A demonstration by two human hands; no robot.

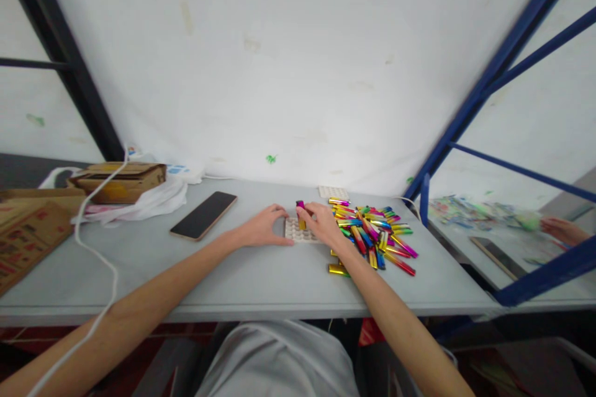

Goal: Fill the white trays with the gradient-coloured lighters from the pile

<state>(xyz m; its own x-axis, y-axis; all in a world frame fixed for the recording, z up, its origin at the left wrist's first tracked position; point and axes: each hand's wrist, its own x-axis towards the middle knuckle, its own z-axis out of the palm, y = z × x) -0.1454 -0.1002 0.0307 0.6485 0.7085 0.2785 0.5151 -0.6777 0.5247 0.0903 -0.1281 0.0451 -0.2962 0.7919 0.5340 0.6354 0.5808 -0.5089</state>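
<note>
Currently in right hand: the person's right hand [320, 222] pinches a shiny gold cylinder with a magenta end [302, 219] between thumb and fingers, magenta end up.
Cylinder position: roughly upright over the pale, dimpled rectangular tray [302, 237]; cannot tell whether its lower end is seated.
Tray position: mid-tabletop, well in from the near edge.
Left hand: the left hand [263, 227] curves about the tray's left end, thumb and fingers parted, thumb at the near-left corner; firm grip or light contact, cannot tell.
Loose stock: a heap of multicoloured metallic cylinders [372, 237], lying in all directions, just right of the tray, toward the right edge of the grey tabletop [261, 288].
Rear edge: a second pale tray [333, 193], behind the heap.
Left half: a black-faced phone with a gold rim [203, 216]; brown cardboard boxes [40, 236] near the left edge.
Neighbouring table: a co-worker's hand [563, 231], beyond the blue metal frame [465, 111].
</note>
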